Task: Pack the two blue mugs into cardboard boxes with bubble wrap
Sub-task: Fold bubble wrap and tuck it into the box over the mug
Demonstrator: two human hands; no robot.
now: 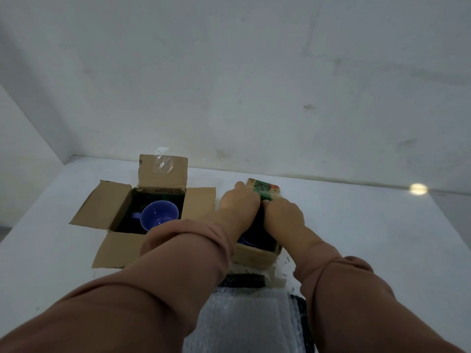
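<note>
Both at the right box [254, 253]: left hand [238, 203] and right hand [284, 212] pressing its far flap [265, 189], grip unclear. Second mug [244, 240] directly beneath; first mug [159, 215] in left box [117, 248].

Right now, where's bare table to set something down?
Free: the table right of the right box, and the strip behind both boxes up to the wall. Some room left of the left box. Crowded: the centre, where both hands work, and the near edge under the bubble wrap.
</note>
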